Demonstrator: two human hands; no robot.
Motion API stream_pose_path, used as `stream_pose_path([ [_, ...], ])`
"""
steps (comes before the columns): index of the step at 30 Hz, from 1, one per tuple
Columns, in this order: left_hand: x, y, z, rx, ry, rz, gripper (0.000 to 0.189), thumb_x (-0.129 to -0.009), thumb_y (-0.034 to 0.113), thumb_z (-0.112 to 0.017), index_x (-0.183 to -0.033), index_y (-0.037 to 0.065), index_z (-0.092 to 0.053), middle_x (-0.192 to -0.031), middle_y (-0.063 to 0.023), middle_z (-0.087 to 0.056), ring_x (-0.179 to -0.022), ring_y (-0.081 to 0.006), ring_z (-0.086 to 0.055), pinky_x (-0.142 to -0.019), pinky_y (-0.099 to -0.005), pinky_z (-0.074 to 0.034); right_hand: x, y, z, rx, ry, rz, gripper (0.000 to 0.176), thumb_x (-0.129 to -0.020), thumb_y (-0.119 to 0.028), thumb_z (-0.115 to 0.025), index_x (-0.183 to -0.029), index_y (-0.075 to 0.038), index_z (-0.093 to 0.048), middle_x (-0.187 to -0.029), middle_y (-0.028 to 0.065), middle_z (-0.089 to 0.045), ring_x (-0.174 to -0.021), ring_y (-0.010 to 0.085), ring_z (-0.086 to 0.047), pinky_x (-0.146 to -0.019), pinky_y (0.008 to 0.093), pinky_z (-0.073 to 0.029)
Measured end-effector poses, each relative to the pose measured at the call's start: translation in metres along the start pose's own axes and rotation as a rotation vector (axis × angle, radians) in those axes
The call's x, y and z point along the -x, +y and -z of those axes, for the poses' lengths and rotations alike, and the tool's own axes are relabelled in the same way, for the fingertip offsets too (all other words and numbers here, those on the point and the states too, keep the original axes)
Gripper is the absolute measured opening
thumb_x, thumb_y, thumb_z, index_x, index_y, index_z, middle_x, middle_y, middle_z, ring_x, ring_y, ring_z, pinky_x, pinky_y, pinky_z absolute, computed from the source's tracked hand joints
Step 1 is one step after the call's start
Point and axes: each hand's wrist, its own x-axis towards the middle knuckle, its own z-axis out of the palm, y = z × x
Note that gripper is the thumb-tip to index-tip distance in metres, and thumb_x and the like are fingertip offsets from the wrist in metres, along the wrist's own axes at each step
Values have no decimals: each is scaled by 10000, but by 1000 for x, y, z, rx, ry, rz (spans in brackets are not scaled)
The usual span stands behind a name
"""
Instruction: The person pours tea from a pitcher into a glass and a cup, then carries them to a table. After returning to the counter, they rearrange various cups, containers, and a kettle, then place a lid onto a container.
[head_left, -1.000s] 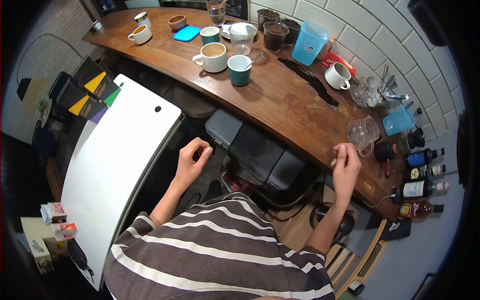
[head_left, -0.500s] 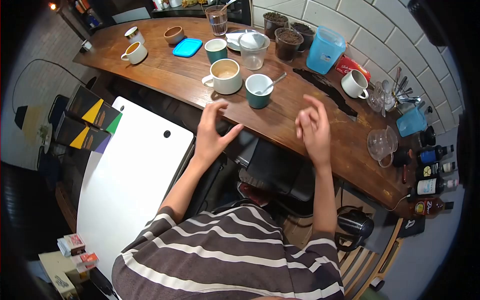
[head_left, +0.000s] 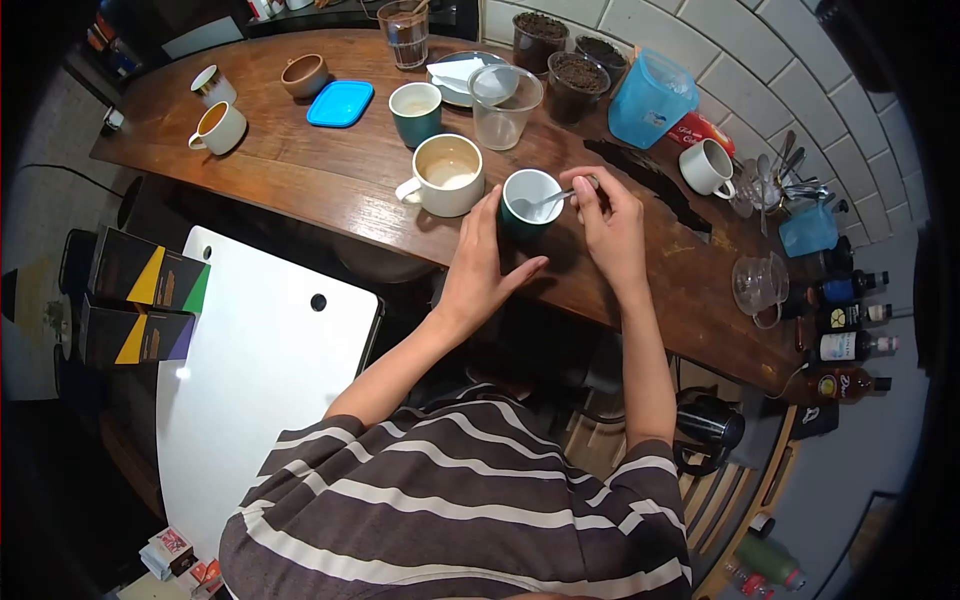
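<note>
A small green cup with a white inside [head_left: 528, 222] stands near the counter's front edge, a metal spoon [head_left: 553, 200] leaning in it. My right hand [head_left: 612, 226] pinches the spoon's handle between thumb and fingers. At the cup's left side is my left hand [head_left: 482, 268], its fingers along the cup and its thumb held apart in front, so the hand is open; whether the fingertips touch the cup is hard to tell. Just left of it sits a cream mug [head_left: 436, 192] with a brown residue inside. A second green cup [head_left: 417, 122] stands behind that mug.
On the wooden counter [head_left: 330, 170] are a clear plastic cup [head_left: 503, 122], a blue lid [head_left: 340, 104], a blue container [head_left: 652, 100], cups of dark grounds [head_left: 577, 88] and a white mug [head_left: 706, 168]. Several bottles [head_left: 846, 346] line the right. A white table [head_left: 270, 350] is at left.
My right hand has moved left and taken hold of the spoon's handle. My left hand has moved right and up to the green cup's side. The view has shifted slightly.
</note>
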Motion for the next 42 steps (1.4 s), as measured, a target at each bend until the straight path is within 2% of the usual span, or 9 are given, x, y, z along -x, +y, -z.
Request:
stream_pose_path([
  [6, -19, 0, -7, 133, -40, 103, 881, -768, 169, -836, -1447, -21, -307, -1371, -251, -485, -1309, -431, -451, -1090, -475, -388, 10, -35, 24, 12, 187, 18, 171, -1018, -142, -575, -976, -11, -676, -771, 23, -625, -684, 40, -555, -595, 209, -431],
  [10, -26, -6, -10, 173, -31, 117, 800, -756, 159, -844, -1404, 11, -399, -1299, -202, -578, -1234, -352, -571, -1052, -428, -441, 24, -46, 57, -94, 326, 37, 183, -1048, -156, -537, -1042, -13, -651, -811, 1, -611, -665, 36, -515, -587, 197, -410],
  [16, -25, 1, -13, 216, -45, 48, 728, -734, 136, -859, -1347, 13, -486, -1268, -165, -613, -1214, -304, -597, -1046, -393, -450, 54, -7, 109, -468, 442, -88, 192, -1042, -147, -540, -1089, 26, -610, -875, 85, -628, -707, 115, -571, -620, 269, -477],
  [21, -26, 5, -21, 350, -44, 29, 774, -696, 118, -895, -1348, 10, -493, -1259, -131, -618, -1196, -227, -595, -1047, -362, -455, 75, 28, 156, -517, 526, -180, 198, -1026, -124, -560, -1115, 46, -605, -957, 126, -660, -782, 169, -641, -702, 294, -537],
  [26, -26, 9, -27, 341, -44, 0, 754, -696, 151, -899, -1324, 1, -510, -1273, -159, -625, -1191, -278, -614, -1029, -391, -473, 61, 52, 181, -499, 587, -160, 219, -1007, -99, -588, -1145, 70, -604, -1031, 169, -692, -935, 234, -707, -863, 317, -572],
  [29, -24, 6, -25, 282, -20, 19, 746, -691, 152, -903, -1312, -1, -518, -1221, -162, -649, -1147, -269, -636, -1008, -381, -482, 43, 54, 193, -484, 644, -151, 225, -1007, -104, -591, -1143, 74, -609, -1022, 169, -699, -929, 228, -709, -855, 312, -574],
  [31, -23, 5, -24, 281, -11, 23, 742, -691, 152, -902, -1309, -1, -519, -1219, -160, -650, -1144, -268, -637, -1007, -379, -481, 30, 58, 218, -298, 626, -104, 230, -1008, -105, -591, -1147, 77, -613, -1001, 167, -703, -911, 218, -712, -836, 304, -579],
  [36, -22, 5, -24, 286, 2, 55, 740, -687, 160, -903, -1302, -1, -524, -1210, -162, -653, -1133, -273, -642, -1006, -381, -480, -15, 78, 319, -68, 594, -170, 214, -1003, -55, -570, -1151, 88, -630, -1006, 178, -711, -907, 211, -708, -835, 294, -583],
  [42, -21, 8, -25, 188, -42, 23, 754, -690, 187, -907, -1307, -7, -519, -1224, -182, -651, -1149, -303, -640, -1006, -397, -484, -29, 167, 389, -210, 514, -356, 224, -965, -29, -590, -1167, 69, -597, -1038, 190, -717, -865, 197, -701, -747, 280, -559],
])
